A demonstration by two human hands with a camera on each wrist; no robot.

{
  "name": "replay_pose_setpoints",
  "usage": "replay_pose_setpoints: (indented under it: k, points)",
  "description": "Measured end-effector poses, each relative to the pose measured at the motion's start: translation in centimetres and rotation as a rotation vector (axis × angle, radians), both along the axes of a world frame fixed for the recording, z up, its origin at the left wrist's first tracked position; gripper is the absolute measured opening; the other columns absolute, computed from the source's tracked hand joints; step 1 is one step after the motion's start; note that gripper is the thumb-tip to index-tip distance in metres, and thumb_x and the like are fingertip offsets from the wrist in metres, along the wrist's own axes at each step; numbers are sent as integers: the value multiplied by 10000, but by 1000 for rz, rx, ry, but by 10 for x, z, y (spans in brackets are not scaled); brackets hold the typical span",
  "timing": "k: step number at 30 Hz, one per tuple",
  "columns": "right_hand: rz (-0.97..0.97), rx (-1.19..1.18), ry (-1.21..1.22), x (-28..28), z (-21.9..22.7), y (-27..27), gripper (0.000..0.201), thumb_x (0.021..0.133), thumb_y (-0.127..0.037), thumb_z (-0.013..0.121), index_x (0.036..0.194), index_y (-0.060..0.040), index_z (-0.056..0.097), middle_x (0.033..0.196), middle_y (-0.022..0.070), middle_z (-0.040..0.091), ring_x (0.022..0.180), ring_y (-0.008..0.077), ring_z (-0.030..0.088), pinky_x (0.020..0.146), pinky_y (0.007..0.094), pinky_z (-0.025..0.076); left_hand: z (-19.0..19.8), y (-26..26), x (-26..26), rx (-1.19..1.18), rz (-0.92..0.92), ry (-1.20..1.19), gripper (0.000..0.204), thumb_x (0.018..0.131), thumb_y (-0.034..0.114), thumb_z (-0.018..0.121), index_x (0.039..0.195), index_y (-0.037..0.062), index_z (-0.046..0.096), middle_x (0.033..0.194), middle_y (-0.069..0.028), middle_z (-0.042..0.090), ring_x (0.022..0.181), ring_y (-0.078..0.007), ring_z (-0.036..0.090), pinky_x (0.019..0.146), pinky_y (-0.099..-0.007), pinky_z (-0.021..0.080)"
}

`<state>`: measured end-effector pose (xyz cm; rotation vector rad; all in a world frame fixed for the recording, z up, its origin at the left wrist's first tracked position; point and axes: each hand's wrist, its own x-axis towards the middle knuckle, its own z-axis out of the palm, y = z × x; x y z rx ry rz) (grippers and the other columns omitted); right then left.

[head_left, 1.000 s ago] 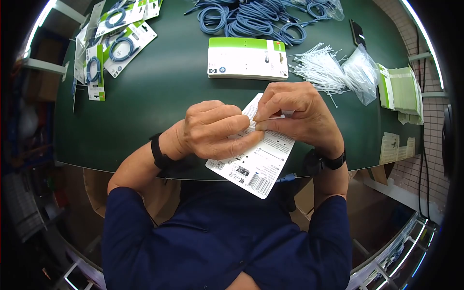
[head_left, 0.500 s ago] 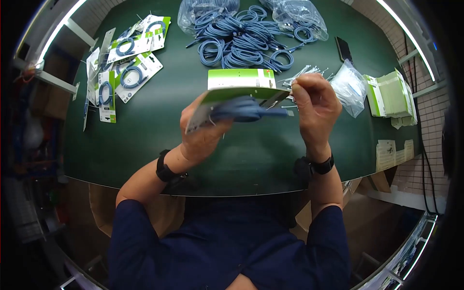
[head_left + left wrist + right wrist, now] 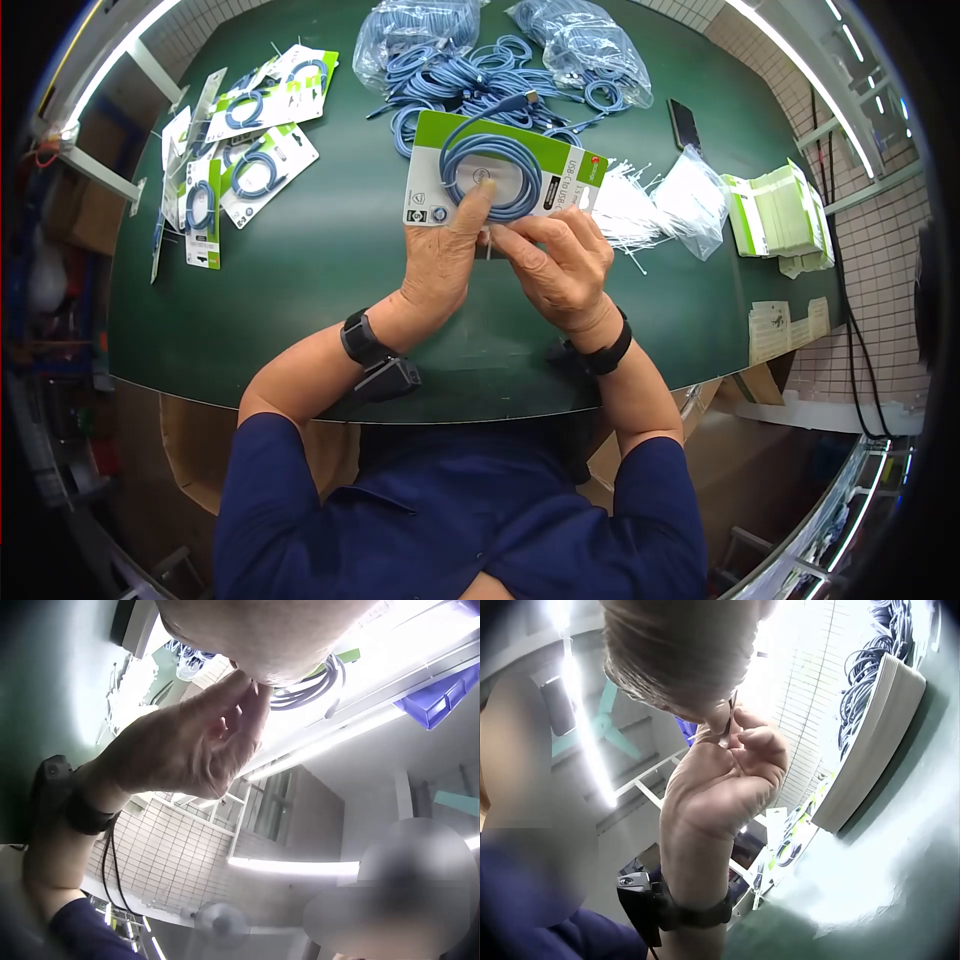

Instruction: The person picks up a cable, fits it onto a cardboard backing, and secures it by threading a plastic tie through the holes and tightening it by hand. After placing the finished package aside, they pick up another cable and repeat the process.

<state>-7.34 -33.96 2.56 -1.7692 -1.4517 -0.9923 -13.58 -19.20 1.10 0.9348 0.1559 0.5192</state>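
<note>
A printed white-and-green card [image 3: 425, 190] is held up over the table, face toward the head camera. On it lies a coiled blue USB cable [image 3: 530, 170], one plug sticking out past the card's top edge. My left hand [image 3: 437, 262] grips the card from below, its thumb pressed on the middle of the coil. At the card's lower edge my right hand [image 3: 565, 265] pinches a thin white cable tie [image 3: 488, 247], its tail hanging beside the left thumb. The fingers behind the card are hidden in the head view.
Behind the card lies a pile of loose blue cables [image 3: 480, 80], with bagged cables [image 3: 590, 50] further back. Carded cables [image 3: 250, 175] are heaped at left. Loose white ties [image 3: 630, 205], a plastic bag [image 3: 692, 205], a phone [image 3: 684, 125] and a stack of cards [image 3: 780, 215] occupy the right.
The card, first back side up under both hands, has been turned over and lifted, so its face with the cable shows. My right hand has moved from its right corner to its lower edge.
</note>
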Motion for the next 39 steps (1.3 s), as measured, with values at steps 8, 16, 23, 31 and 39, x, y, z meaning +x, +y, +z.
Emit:
replay_pose_setpoints:
  k: [8,16,23,31,39]
  points:
    - [-45,-25,20,-2,-6,2,317,714,9,843,994,-108,753,921,19,688,707,193,629,606,332,486,-8,1,-1,13,-39,-20,364,980,90,754,1293,69,568,1118,-26,668,928,-86,645,712,-235,541]
    - [127,1,15,-3,-5,0,332,728,51,816,1013,-71,697,954,57,680,733,219,647,602,328,494,-1,6,7,16,-82,-18,367,978,92,757,1292,42,574,1146,-59,692,946,-120,687,715,-256,590]
    - [123,58,47,-3,-15,8,339,718,56,838,990,-64,675,971,69,685,723,221,631,588,332,492,2,9,7,2,-109,-21,354,963,97,774,1255,16,591,1097,-67,714,890,-124,706,688,-275,612]
    - [30,40,60,-2,-14,10,341,721,75,841,986,-63,677,966,77,690,695,208,616,577,314,483,2,10,7,150,-53,-36,326,960,92,773,1228,7,609,1065,-69,724,872,-122,708,693,-276,611]
    - [-8,100,76,-6,-11,13,325,733,72,839,994,-41,683,1029,112,711,674,187,619,573,312,492,11,16,4,100,-134,22,320,966,94,764,1229,-7,611,1083,-83,724,871,-135,714,710,-285,622]
